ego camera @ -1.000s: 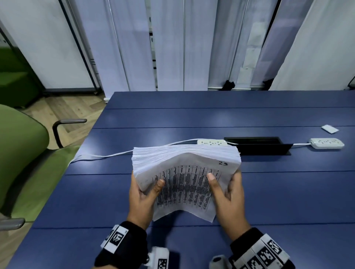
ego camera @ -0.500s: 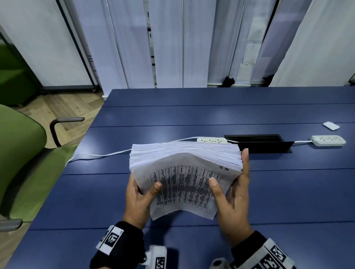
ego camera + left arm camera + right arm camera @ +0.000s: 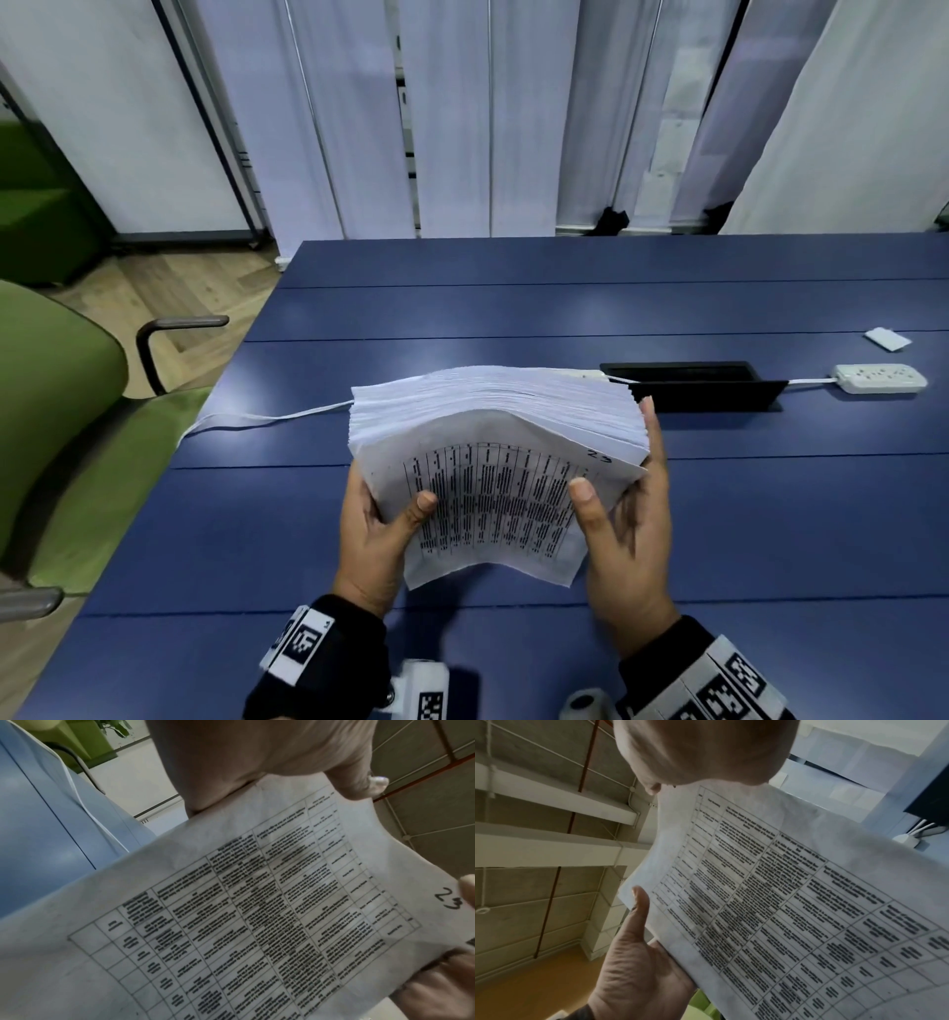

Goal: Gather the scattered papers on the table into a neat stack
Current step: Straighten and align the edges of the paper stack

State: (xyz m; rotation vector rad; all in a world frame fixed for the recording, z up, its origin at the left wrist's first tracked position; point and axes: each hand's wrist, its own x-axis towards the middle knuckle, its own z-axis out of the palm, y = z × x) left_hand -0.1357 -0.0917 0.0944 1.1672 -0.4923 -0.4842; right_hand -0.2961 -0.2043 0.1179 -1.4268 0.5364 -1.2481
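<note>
A thick stack of white papers [image 3: 493, 411] stands on edge over the blue table [image 3: 513, 288], its front sheet showing a printed table and a handwritten "23". My left hand [image 3: 390, 514] grips the stack's left side, thumb on the front sheet. My right hand [image 3: 624, 478] holds the right side, with its thumb on the front sheet and its fingers straight up along the side edge. The front sheet [image 3: 257, 912] fills the left wrist view and likewise fills the right wrist view [image 3: 782, 902]. I cannot tell whether the lower edge touches the table.
Behind the stack a black cable box [image 3: 693, 383] sits in the table, with a white power strip [image 3: 880, 379] to its right and a small white card [image 3: 887, 339] beyond. A white cable [image 3: 267, 419] runs left off the table toward a green chair [image 3: 61, 411].
My right fingers have come from behind the stack to stand straight along its right side edge. The stack's top edge looks more even. My left hand keeps its grip.
</note>
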